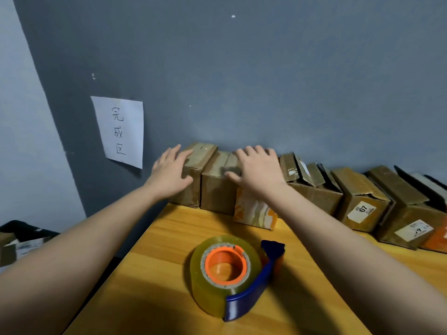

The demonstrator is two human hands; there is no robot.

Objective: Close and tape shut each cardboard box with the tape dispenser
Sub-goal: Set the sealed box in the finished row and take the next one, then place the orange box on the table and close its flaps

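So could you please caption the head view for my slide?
Both hands, left and right, rest on closed boxes; tape dispenser lies idle.

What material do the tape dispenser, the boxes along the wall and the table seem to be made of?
Tape dispenser: looks like glossy plastic, with a blue frame, an orange hub and a clear yellowish tape roll. Boxes: matte brown cardboard with creased, worn flaps. Table: probably wood or wood-look laminate, with a smooth yellow grain.
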